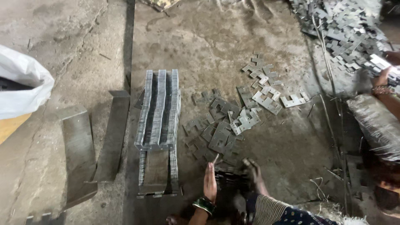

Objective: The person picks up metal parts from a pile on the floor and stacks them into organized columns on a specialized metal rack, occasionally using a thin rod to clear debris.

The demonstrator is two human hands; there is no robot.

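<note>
I see my left hand point(210, 178) flat and upright, fingers together, pressed vs. the left side of a small dark stack of plates point(230, 174) on the floor point(208, 41). My right hand point(254, 173) is blurred on the stack's right side — can't tell its grip. Loose metal stampings point(223, 125) lie scattered just beyond. A tall neat stack point(159, 110) stands to the left (angle bars point(110, 135) beside it). Another person's hand point(382, 78) works the far-right pile point(341, 29).

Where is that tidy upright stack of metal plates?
The stacked plates stand left of centre on the floor, between the angled metal bar and the scattered loose plates.
</note>
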